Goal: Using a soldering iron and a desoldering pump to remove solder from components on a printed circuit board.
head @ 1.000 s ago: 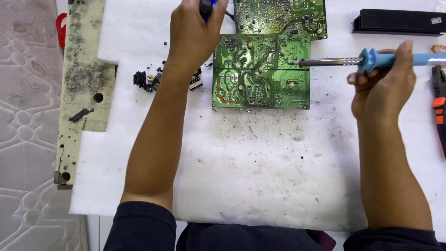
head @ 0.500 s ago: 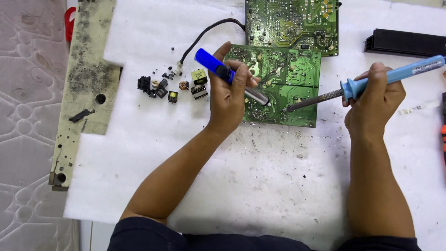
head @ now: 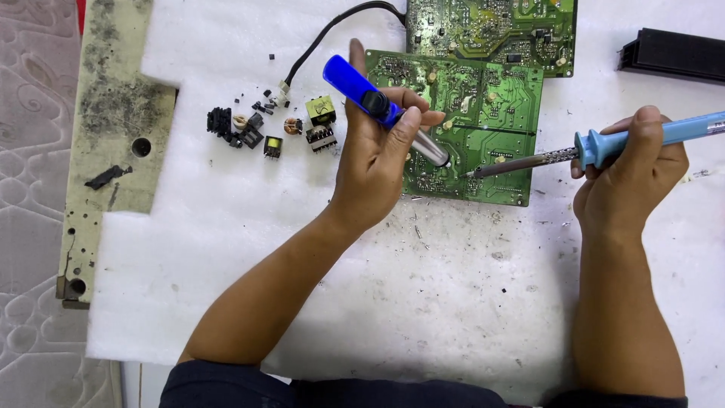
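Surface: white foam sheet (head: 226, 249), dirty, fills the frame.
Left hand (head: 377, 162): closed around blue desoldering pump (head: 385, 109), centre.
Right hand (head: 630, 174): closed around soldering iron (head: 604, 147), right.
Board: green circuit board (head: 483, 98), upper centre, is touched by both tips.
Risk: pads could be lifted by long heat; loose components (head: 272, 128), upper left, could be scattered.

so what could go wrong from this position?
1. The blue-handled soldering iron's tip sits close to the left hand's fingers holding the blue desoldering pump: a slip could burn them.
2. The green circuit board lies unclamped on white foam sheet; tool pressure may shift it.
3. The small loose removed components lie near the left forearm and could be knocked away.
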